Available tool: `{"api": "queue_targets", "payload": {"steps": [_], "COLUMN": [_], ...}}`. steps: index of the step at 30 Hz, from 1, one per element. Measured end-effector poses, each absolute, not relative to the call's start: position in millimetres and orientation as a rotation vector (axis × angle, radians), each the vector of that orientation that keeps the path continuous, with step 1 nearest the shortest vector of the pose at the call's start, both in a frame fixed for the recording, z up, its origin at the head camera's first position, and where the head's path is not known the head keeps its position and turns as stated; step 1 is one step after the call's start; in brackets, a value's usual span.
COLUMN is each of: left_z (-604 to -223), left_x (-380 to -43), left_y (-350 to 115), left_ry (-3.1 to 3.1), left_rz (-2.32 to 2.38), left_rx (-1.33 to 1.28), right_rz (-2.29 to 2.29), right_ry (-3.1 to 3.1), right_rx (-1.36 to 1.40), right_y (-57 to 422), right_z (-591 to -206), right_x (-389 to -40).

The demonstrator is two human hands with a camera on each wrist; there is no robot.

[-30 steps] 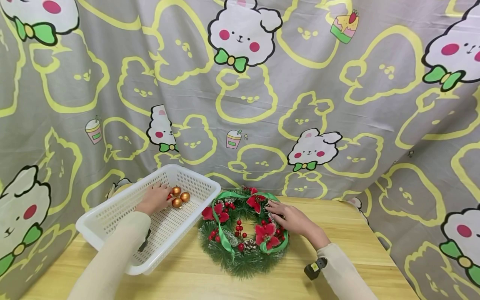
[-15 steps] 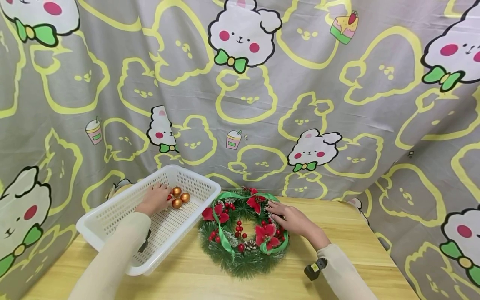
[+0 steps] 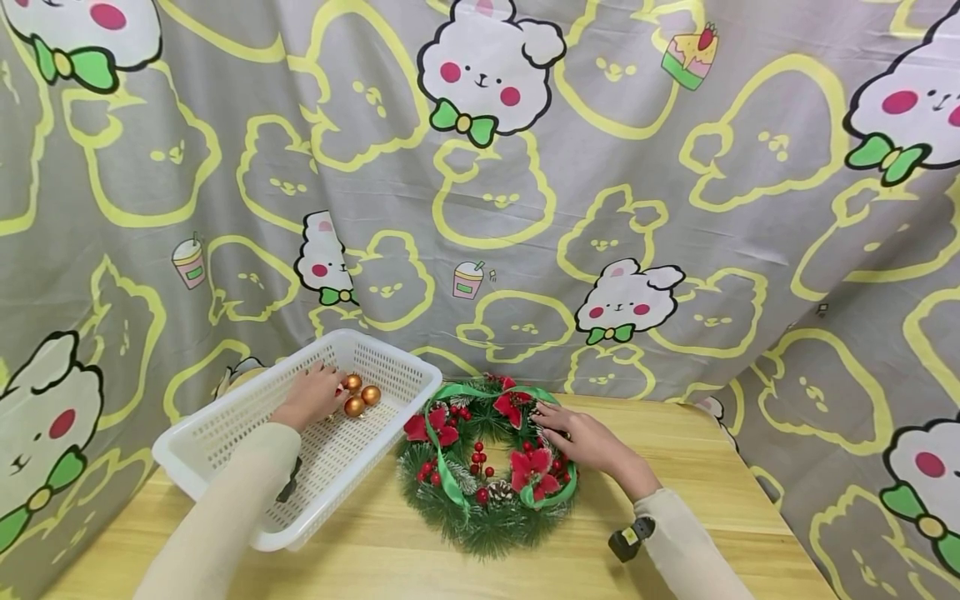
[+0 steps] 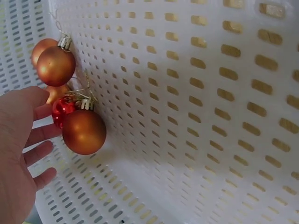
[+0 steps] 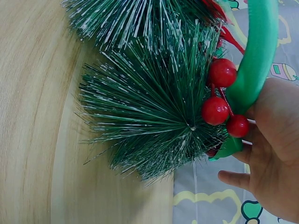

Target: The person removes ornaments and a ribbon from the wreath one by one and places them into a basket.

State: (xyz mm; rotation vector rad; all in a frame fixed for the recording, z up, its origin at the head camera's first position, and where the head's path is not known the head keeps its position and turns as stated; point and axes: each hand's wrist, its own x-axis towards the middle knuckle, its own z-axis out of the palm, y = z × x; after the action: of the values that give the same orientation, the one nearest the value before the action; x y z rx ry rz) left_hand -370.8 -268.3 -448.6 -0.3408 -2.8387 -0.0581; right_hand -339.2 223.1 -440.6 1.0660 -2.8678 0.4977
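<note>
A white perforated plastic basket (image 3: 225,412) stands at the left; my left hand (image 3: 309,396) reaches down inside it. In the left wrist view, the thumb and fingers of my left hand (image 4: 18,140) meet a shiny red bauble (image 4: 63,111) at its edge, the lower fingers spread. Several matte copper-orange baubles (image 4: 84,132) with gold caps and strings lie around it. My right hand (image 3: 588,440) rests on the right side of a green wreath (image 3: 487,533), fingers laid over it. Close up, that hand (image 5: 275,149) lies beside a green ribbon (image 5: 259,51) and red berries (image 5: 222,73), fingertips partly hidden.
The basket and wreath stand on a light wooden table (image 3: 360,567). A grey curtain (image 3: 510,275) with cartoon prints hangs close behind them. Red flowers (image 3: 534,471) and a pine cone (image 3: 499,490) decorate the wreath. A black device (image 3: 630,537) sits on the right wrist.
My left hand's fingers have shifted very slightly at the red bauble, and a bit more of the bauble's edge shows. My right hand and the wreath have stayed in place.
</note>
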Motion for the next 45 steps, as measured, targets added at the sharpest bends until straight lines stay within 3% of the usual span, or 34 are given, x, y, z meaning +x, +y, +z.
{"api": "queue_targets", "payload": {"steps": [22,45], "left_z": [-404.9,-336.1], "left_x": [-385.0,-375.7], "left_y": [-244.2,-149.2], "left_ry": [-2.821,-2.771], "left_rz": [-0.248,-0.515], "left_rx": [-0.408,-0.71], "right_rz": [0.515,0.516], "right_ry": [-2.863,-2.87], "right_rx": [1.063,1.054], "right_y": [223.2,221.3], "right_z": [-440.5,-439.0], "right_x": [-337.7,-335.9]}}
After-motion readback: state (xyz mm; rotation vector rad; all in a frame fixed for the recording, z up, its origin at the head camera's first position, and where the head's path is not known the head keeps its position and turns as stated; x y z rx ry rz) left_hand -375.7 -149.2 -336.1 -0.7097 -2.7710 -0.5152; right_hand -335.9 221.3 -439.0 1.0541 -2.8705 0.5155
